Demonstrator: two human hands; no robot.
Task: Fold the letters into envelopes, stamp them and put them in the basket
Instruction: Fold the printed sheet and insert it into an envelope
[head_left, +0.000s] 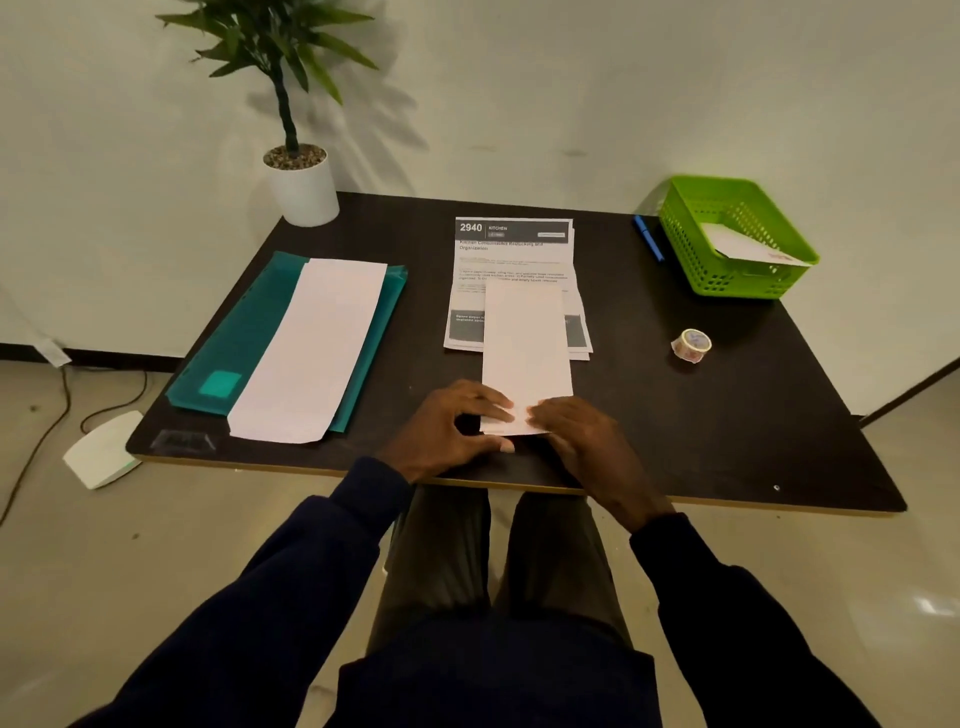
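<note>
Task progress, as seen from beside the table (727, 415):

1. Green basket (737, 283), far right corner: it is holding one white envelope (748, 247) with a reddish mark near its corner. I am reading that as one letter finished and delivered.
2. Printed letters (511, 260), centre of the table: a small stack is lying face up and unfolded, waiting its turn. How many sheets there are cannot be told.
3. Long white piece (524, 338), in work: it is lying lengthwise over the near part of the stack, its near end reaching the person's hands. Whether it is an envelope or a folded letter cannot be told, and no stamp is showing on it.
4. Left hand (457, 421): its curled fingers and thumb are pinching the near left end of the long white piece.
5. Right hand (576, 431): its fingers are lying fairly straight on the near right end, pressing it down rather than gripping.
6. Spare envelopes (317, 343), left side: they are resting blank on a teal folder (244, 332).
7. Sticker roll (691, 344), right side: it is sitting well apart from both hands, untouched.
8. Blue pen (648, 239): it is lying just beside the basket.

Judgement: the task is sitting at an early stage. This piece is needing closing, stamping and delivery to the basket, and the stack is wanting the full round.
</note>
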